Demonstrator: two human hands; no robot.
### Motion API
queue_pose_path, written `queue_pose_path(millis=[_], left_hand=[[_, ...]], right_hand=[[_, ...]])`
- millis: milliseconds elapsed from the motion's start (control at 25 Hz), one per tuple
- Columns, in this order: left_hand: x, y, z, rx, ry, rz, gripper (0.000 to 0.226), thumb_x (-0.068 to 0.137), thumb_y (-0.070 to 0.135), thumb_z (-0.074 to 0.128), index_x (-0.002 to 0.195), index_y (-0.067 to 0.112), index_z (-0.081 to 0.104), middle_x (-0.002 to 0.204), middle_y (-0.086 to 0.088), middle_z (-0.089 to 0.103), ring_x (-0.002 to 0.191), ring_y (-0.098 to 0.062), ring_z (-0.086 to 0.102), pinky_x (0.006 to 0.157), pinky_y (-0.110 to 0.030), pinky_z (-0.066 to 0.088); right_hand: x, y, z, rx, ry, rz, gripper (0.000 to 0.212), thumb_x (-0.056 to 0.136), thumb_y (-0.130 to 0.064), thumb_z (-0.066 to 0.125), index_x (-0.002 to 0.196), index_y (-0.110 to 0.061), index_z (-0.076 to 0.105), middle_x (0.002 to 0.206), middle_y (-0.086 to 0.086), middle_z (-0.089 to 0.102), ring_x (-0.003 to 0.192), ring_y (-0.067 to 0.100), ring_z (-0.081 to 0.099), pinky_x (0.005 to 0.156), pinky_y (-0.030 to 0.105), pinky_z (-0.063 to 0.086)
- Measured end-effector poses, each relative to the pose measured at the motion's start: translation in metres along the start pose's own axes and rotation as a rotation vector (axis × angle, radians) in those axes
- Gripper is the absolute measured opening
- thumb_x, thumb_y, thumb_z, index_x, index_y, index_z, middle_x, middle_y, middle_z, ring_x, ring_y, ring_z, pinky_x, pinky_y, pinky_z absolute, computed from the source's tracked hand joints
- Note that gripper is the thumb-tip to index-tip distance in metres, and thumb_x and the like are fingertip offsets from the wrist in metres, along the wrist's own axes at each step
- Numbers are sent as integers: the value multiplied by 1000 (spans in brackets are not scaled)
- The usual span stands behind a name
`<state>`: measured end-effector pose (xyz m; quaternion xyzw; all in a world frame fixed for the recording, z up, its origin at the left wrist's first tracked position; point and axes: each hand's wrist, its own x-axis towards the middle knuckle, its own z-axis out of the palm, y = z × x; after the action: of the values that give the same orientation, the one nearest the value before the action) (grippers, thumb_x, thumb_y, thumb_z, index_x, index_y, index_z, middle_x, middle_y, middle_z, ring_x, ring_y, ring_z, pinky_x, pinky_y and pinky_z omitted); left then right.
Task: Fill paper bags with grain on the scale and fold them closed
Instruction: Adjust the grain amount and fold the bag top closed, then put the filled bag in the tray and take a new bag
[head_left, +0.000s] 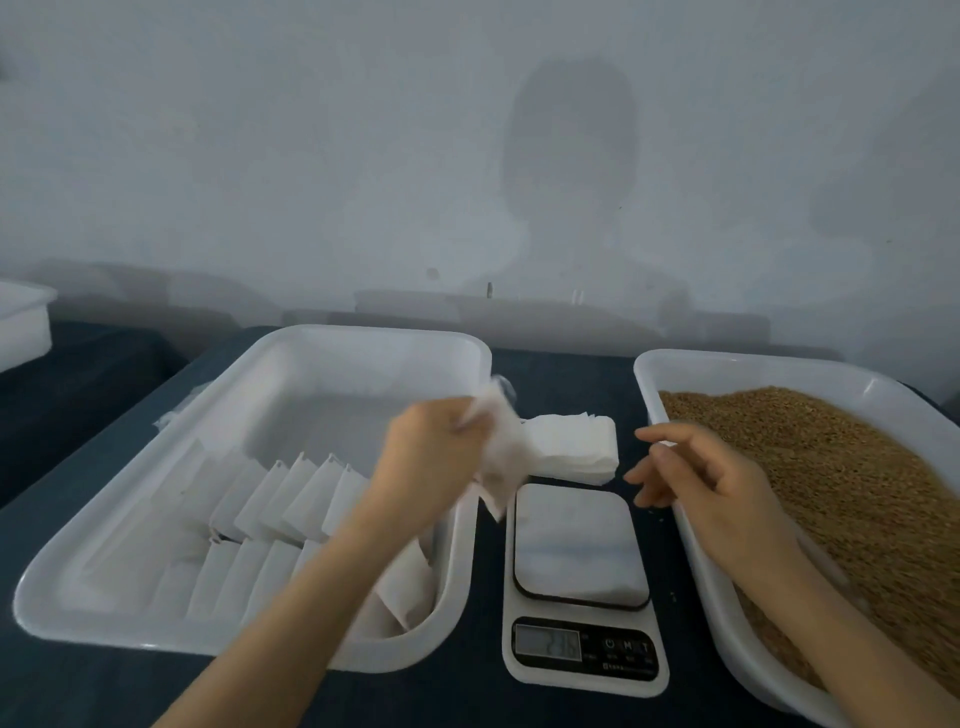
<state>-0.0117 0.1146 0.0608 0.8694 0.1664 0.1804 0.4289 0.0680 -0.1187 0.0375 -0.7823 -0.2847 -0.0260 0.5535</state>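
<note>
Paper bag (501, 452): white and motion-blurred, held in the air over the gap between the left tray (363, 335) and the scale (579, 545). Whether it holds grain cannot be told.
Left hand (431, 457): fingers curled round the upper part of the paper bag; the lower part of the bag hangs free toward the near edge of the worktop (561, 374).
Right hand (701, 478): holds nothing, fingers loosely bent and spread, above the left rim of the grain tray (654, 384).
Key relation: the scale platform lies just right of and below the held bag, between the 2 hands. The bag's long axis runs roughly far-to-near, slightly tilted. The left hand is the nearer to the bag; the right hand is the nearer to the grain (831, 467).
Scale: platform bare; display (548, 643) lit, digits too blurred to read.
Spare bags (571, 441): 1 flat stack behind the scale, toward the far edge of the worktop.
Left tray contents: folded bags (270, 493) stand in 2 rows at the near side.
Judged step: positioning the bag for the scale, with the right hand free to open its mouth or fetch grain.
Risk: thin paper may collapse if it is set down unsupported.
</note>
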Motion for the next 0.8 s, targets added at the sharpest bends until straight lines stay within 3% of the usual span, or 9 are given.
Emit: queue_pose_path(millis=[80,200,280,360,440,560,680,800], left_hand=[[10,-17,-22,-85,133,-94,31,91,28,50,79,2,63,67,-16,62,58,-17,60,71,-41,57],[18,-39,-30,-67,126,-244,26,90,16,47,82,-1,64,78,-22,67,69,-27,69,74,-50,58],[15,-52,-21,47,41,-294,23,89,10,46,75,1,62,65,-16,63,61,-26,63,71,-49,57],[11,-64,-11,133,-68,-308,20,89,7,45,79,8,62,66,-6,62,61,-24,60,66,-45,56],[8,-69,-5,160,-137,-358,24,92,8,43,106,15,61,80,-6,63,69,-23,62,60,-36,55],[10,-71,-7,139,-149,-467,50,94,7,42,142,18,35,84,-6,56,68,-20,59,51,-27,48],[13,-70,-17,242,-176,-442,64,92,6,51,148,14,22,86,-6,57,71,-23,64,63,-37,56],[15,-56,-27,605,-211,-313,69,88,16,65,144,13,25,109,-13,62,86,-26,66,78,-40,56]], right_hand=[[0,-1,0,10,11,8,21,95,-11,47,103,-23,62,80,-4,70,66,11,66,61,14,51],[-1,-3,1,12,8,-2,23,96,-10,46,102,-27,60,80,-5,69,66,10,66,61,14,50],[-2,-4,1,12,12,-13,24,96,-9,46,102,-28,60,79,-6,69,65,10,65,60,13,50],[-2,-3,0,15,14,-14,25,96,-9,46,102,-29,60,80,-6,69,65,11,65,60,13,49],[-2,-2,-1,13,15,-9,26,96,-9,46,102,-30,59,80,-6,69,65,11,65,60,13,49],[-2,-1,-1,5,13,-12,26,96,-9,45,102,-30,59,82,-7,68,64,10,65,60,13,49],[-2,-1,-2,6,23,-14,25,96,-9,45,103,-29,60,83,-8,68,64,9,65,60,13,49],[-1,0,-3,3,59,5,24,96,-9,46,102,-27,60,81,-7,69,63,9,65,60,14,50]])
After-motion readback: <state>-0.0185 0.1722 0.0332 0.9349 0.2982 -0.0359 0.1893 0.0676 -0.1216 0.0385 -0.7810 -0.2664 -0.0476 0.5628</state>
